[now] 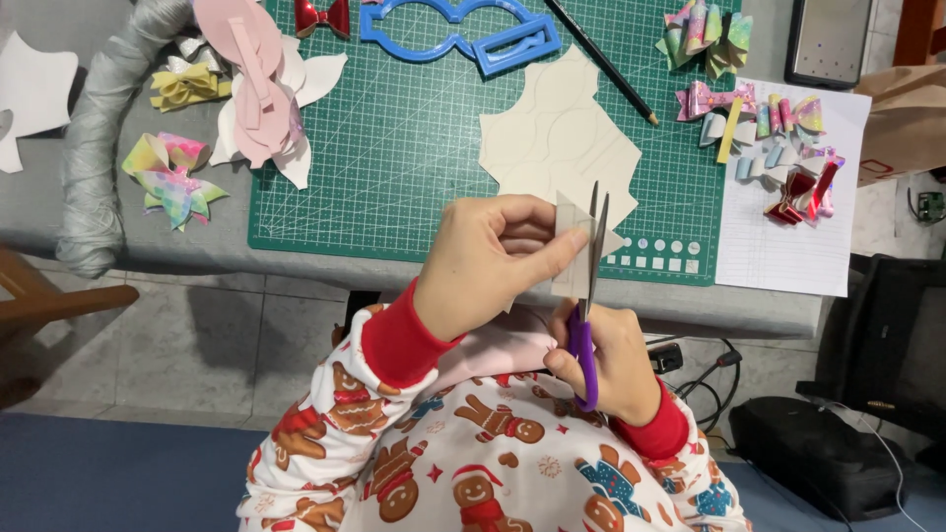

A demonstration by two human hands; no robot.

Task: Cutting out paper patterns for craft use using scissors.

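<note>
My left hand [490,258] pinches a small cream piece of material [574,248] at the table's front edge. My right hand [608,363] grips purple-handled scissors [588,296], whose blades stand slightly apart and bite into that piece from below. Both arms wear red-cuffed sleeves with a gingerbread print. Beyond the hands, a larger cream sheet [558,140] with traced outlines lies on the green cutting mat [394,128].
A blue plastic bow template [455,32] and a pencil [603,61] lie at the mat's far side. Pink and white cut shapes [258,89], several finished bows [169,177] and bow pieces on lined paper [788,227] surround it. A grey roll [99,148] lies left, a black bag [818,448] on the floor right.
</note>
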